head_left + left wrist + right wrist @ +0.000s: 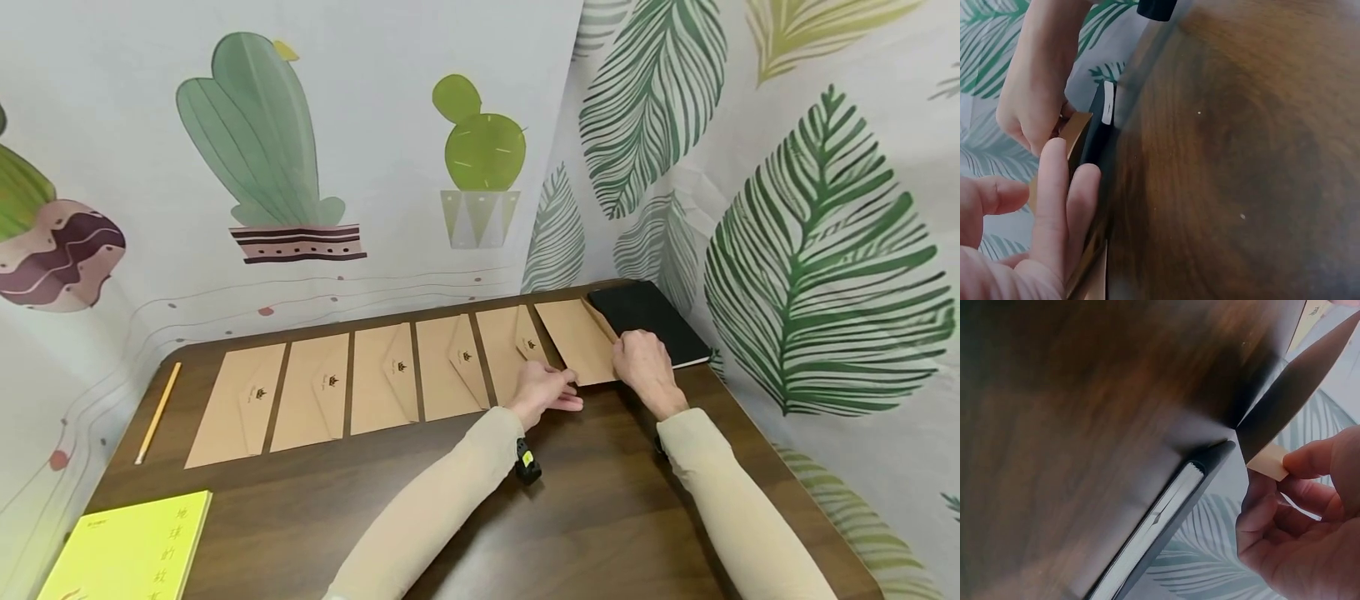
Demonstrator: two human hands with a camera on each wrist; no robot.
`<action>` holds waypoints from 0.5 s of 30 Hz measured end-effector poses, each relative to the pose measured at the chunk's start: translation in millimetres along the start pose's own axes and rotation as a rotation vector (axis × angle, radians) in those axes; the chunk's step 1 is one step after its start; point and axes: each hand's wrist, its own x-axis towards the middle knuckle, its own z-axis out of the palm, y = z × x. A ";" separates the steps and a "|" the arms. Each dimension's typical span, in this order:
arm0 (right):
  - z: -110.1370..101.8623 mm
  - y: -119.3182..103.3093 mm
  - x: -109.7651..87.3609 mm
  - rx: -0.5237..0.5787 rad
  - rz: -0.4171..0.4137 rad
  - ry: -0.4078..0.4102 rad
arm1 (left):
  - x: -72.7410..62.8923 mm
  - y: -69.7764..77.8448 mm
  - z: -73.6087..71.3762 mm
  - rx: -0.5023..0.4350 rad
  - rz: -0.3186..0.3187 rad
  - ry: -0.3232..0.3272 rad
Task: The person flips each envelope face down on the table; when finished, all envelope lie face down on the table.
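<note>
My right hand point(645, 367) pinches the flap side of a kraft-paper envelope point(573, 337) between thumb and fingers; in the right wrist view, the envelope point(1304, 387) is tilted up off the table. My left hand point(542, 390) is by the envelope's near left corner, its fingers point(1054, 206) fairly straight; whether they touch the paper is hard to tell. Just left lies another envelope point(495, 333) with a dark crown print, partly covered by my left hand. A black notebook point(645, 312) lies right of the raised envelope.
Several more crown-printed envelopes point(382, 375) continue the row leftward along the back of the brown table point(585, 517). A yellow pencil point(159, 412) lies at the far left. A bright yellow book point(123, 550) sits at the near left. A patterned cloth point(390, 125) hangs behind.
</note>
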 end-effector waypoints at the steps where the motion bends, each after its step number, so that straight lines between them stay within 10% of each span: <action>1: 0.0 -0.4 0.2 0.003 -0.001 0.000 | 2.2 0.2 -0.5 -0.015 -0.004 -0.003; 15: -0.7 -0.8 -4.1 0.028 -0.003 0.004 | 18.2 7.6 9.6 -0.170 -0.016 0.004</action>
